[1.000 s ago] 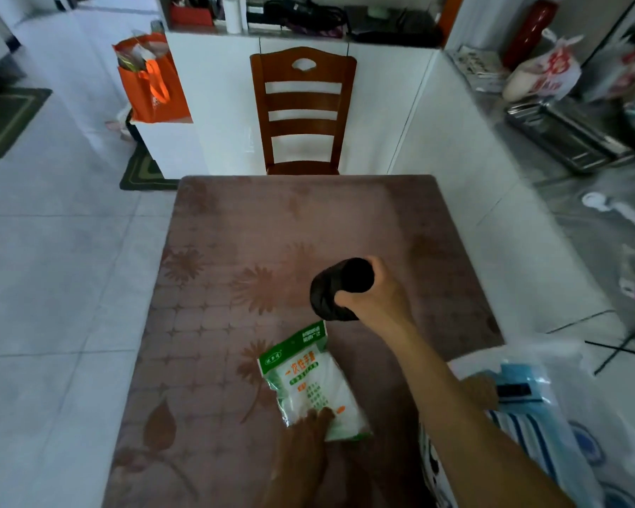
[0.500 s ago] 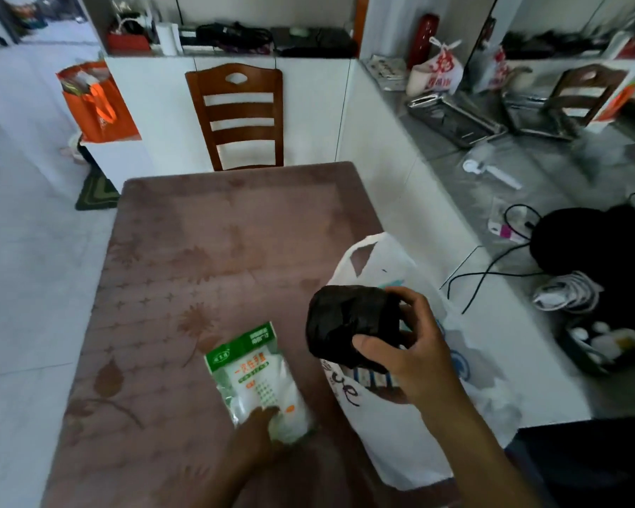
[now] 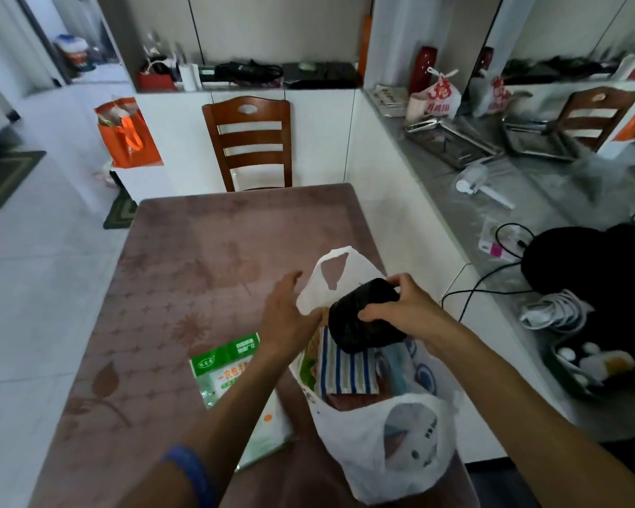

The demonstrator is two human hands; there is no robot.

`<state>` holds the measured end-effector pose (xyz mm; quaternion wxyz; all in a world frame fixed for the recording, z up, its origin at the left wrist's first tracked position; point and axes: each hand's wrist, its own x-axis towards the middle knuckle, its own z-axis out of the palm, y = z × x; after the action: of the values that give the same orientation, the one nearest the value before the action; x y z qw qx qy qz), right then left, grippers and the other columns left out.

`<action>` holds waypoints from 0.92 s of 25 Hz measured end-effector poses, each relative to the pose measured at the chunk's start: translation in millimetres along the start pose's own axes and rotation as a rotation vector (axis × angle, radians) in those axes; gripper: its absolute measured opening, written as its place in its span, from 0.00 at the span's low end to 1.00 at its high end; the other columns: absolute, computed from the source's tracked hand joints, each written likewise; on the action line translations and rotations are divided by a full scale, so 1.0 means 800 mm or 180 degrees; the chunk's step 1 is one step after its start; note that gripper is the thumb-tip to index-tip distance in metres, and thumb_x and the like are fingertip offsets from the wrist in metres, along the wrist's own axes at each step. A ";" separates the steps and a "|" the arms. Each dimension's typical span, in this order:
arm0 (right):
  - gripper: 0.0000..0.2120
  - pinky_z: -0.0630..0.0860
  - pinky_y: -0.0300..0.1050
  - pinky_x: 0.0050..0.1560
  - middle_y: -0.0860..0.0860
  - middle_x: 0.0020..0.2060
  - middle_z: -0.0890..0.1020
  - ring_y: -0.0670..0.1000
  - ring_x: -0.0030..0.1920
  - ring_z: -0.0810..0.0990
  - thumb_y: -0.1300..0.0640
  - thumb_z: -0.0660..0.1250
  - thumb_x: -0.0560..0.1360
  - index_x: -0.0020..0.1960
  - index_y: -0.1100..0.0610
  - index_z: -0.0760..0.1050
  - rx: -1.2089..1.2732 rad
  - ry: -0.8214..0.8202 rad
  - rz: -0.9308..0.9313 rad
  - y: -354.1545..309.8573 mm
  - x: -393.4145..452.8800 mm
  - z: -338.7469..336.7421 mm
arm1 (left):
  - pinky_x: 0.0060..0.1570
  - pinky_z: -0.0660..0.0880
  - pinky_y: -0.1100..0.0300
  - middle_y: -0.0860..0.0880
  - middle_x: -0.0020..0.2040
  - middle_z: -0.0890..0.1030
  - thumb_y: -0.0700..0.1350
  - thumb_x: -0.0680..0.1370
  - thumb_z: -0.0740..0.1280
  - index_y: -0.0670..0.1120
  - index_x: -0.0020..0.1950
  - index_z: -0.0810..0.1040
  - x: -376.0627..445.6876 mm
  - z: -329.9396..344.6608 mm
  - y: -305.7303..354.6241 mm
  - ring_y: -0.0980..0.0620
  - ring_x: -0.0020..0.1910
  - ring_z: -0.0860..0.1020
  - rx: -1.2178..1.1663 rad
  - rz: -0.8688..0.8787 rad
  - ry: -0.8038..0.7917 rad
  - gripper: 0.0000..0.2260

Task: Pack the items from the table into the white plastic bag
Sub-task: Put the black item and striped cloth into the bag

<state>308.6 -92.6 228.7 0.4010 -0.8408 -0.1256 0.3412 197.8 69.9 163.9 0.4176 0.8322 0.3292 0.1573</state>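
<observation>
1. The white plastic bag sits at the near right part of the brown, leaf-patterned surface, its mouth gaping upward and one handle loop standing up at the far side.
2. Inside the bag a blue-and-white striped packet lies on top, with a pale blue item just to its right; other contents below are too hidden to make out.
3. The right hand grips a black roll with its fingers curled over the top and thumb on the near side, holding it right above the bag's mouth and the striped packet.
4. The left hand rests against the bag's left rim beside the black roll; its fingers are fairly straight and spread, and I cannot tell whether the thumb pinches the plastic.
5. A green-and-white packet lies flat on the surface just left of the bag, partly covered by the left forearm, which wears a blue wristband.
6. A wooden chair stands at the far end of the surface.
7. An orange bag sits on the floor well to the left of the chair.
8. A grey counter runs along the right, carrying metal trays, cables and a black bundle.
</observation>
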 end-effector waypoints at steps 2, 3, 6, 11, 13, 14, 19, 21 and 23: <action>0.34 0.78 0.49 0.55 0.52 0.59 0.75 0.53 0.56 0.76 0.51 0.77 0.66 0.66 0.51 0.64 0.0197 0.0072 0.0084 0.003 0.028 0.016 | 0.63 0.70 0.51 0.50 0.69 0.72 0.48 0.71 0.74 0.52 0.71 0.67 0.035 0.005 0.009 0.47 0.65 0.71 0.0489 0.0186 -0.0104 0.31; 0.34 0.77 0.48 0.55 0.52 0.61 0.75 0.53 0.57 0.76 0.51 0.77 0.66 0.66 0.51 0.64 0.0398 0.0203 0.0048 0.010 0.038 0.025 | 0.61 0.72 0.53 0.50 0.66 0.75 0.48 0.71 0.73 0.51 0.69 0.72 0.050 0.008 0.014 0.47 0.63 0.73 0.0553 0.0244 -0.0146 0.26; 0.30 0.73 0.45 0.58 0.49 0.64 0.74 0.52 0.61 0.74 0.53 0.71 0.73 0.71 0.48 0.63 0.0881 0.0398 -0.0135 0.036 0.056 0.047 | 0.40 0.70 0.63 0.51 0.43 0.81 0.49 0.76 0.69 0.46 0.53 0.84 0.083 0.010 0.034 0.53 0.42 0.79 -0.0081 -0.0040 -0.0265 0.10; 0.28 0.71 0.51 0.67 0.52 0.67 0.75 0.55 0.66 0.74 0.52 0.64 0.74 0.73 0.52 0.65 -0.0565 0.0415 -0.0302 0.055 0.080 0.051 | 0.39 0.74 0.67 0.48 0.43 0.84 0.44 0.77 0.68 0.43 0.51 0.84 0.100 -0.006 0.069 0.61 0.37 0.79 -0.1026 -0.0284 -0.0517 0.07; 0.22 0.75 0.49 0.60 0.52 0.61 0.79 0.55 0.61 0.78 0.50 0.64 0.74 0.67 0.53 0.69 -0.0729 0.0555 -0.0363 0.045 0.068 0.049 | 0.46 0.75 0.62 0.47 0.51 0.83 0.41 0.74 0.71 0.45 0.56 0.81 0.096 -0.015 0.066 0.54 0.47 0.79 -0.0921 -0.0218 -0.0881 0.10; 0.20 0.76 0.49 0.58 0.51 0.59 0.80 0.54 0.58 0.79 0.49 0.64 0.75 0.65 0.53 0.71 -0.0868 0.0578 -0.0498 0.041 0.056 0.047 | 0.50 0.75 0.61 0.49 0.56 0.81 0.40 0.73 0.71 0.49 0.60 0.79 0.093 -0.021 0.057 0.54 0.52 0.78 -0.1019 -0.0236 -0.0980 0.16; 0.15 0.77 0.33 0.47 0.45 0.55 0.82 0.44 0.54 0.80 0.48 0.67 0.77 0.62 0.47 0.77 -0.0588 0.0083 -0.0937 0.034 -0.025 0.048 | 0.55 0.73 0.52 0.45 0.61 0.77 0.43 0.72 0.73 0.46 0.66 0.72 -0.019 -0.023 -0.117 0.47 0.55 0.76 -0.1262 -0.1699 0.0346 0.23; 0.12 0.76 0.27 0.42 0.43 0.53 0.81 0.42 0.53 0.80 0.51 0.67 0.77 0.60 0.47 0.78 -0.0386 -0.0115 -0.0870 0.037 -0.044 0.055 | 0.58 0.74 0.47 0.41 0.62 0.77 0.55 0.62 0.77 0.43 0.67 0.69 -0.090 0.000 -0.208 0.41 0.57 0.77 -0.0592 -0.2725 0.0270 0.38; 0.13 0.80 0.33 0.47 0.43 0.54 0.81 0.44 0.55 0.81 0.50 0.67 0.77 0.61 0.47 0.78 -0.0281 -0.0251 -0.0778 0.040 -0.049 0.061 | 0.61 0.73 0.45 0.39 0.62 0.76 0.61 0.53 0.79 0.42 0.67 0.67 -0.131 0.027 -0.273 0.38 0.61 0.75 0.0161 -0.3045 -0.0175 0.48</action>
<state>244.7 -103.2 201.2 0.3970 -0.8220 -0.2576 0.3167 41.6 80.6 -22.0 0.4313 0.6010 0.6678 -0.0827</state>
